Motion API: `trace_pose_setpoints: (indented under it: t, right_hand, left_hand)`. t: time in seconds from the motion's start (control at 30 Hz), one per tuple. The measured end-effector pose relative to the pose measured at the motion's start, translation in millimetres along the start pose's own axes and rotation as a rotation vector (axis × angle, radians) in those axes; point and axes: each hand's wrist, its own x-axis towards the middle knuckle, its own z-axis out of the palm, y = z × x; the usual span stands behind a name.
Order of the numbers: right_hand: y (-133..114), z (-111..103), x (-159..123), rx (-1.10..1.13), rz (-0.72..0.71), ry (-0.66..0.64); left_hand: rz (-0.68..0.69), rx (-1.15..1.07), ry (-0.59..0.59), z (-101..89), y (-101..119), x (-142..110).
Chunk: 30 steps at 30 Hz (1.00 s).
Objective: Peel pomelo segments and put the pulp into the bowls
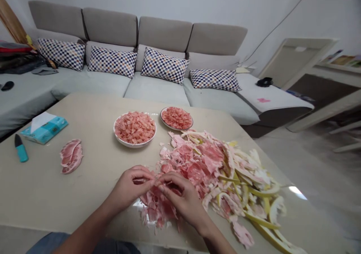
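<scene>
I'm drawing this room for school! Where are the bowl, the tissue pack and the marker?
Bowl (132,144), head view, on its white rim.
Tissue pack (53,130), head view, on its blue wrapper.
Marker (21,154), head view, on its teal body.

A tissue packet (44,128) is laid at the left of the beige table (56,193), and a teal marker (21,148) is placed just nearer. Beyond the table, a grey sectional sofa (163,32) is lined with four checkered cushions (163,66). A black object (264,82) is left on its right end, and dark clothes (17,56) are piled at far left.
</scene>
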Motion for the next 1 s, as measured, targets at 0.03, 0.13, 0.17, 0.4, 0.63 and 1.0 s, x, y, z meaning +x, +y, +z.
trace_pose_setpoints:
  t: [0.03, 0.13, 0.17, 0.4, 0.63, 1.0]
  right_hand:
    - [-0.3, -0.2, -0.1, 0.011, 0.015, -0.005]
    - [-0.9, -0.7, -0.2, 0.027, 0.049, -0.013]
    - [-1.0, -0.9, -0.2, 0.031, 0.058, -0.017]
    - [-1.1, -2.7, -0.3, 0.037, 0.066, -0.030]
    - [0.7, -6.4, -3.0, 0.046, 0.029, -0.032]
    - [3.3, -7.1, -6.0, 0.013, -0.047, -0.083]
  left_hand:
    - [-0.002, 0.001, -0.010, -0.4, -0.5, 0.1]
    - [-0.008, 0.005, -0.035, -0.9, -1.2, 0.2]
    - [-0.013, -0.001, -0.041, -0.9, -1.0, 0.2]
    - [-0.080, -0.064, -0.088, 0.5, 0.3, 0.2]
    - [-0.076, -0.082, -0.053, -1.3, 1.2, 1.3]
    - [0.022, -0.006, -0.038, -1.3, -2.4, 1.2]
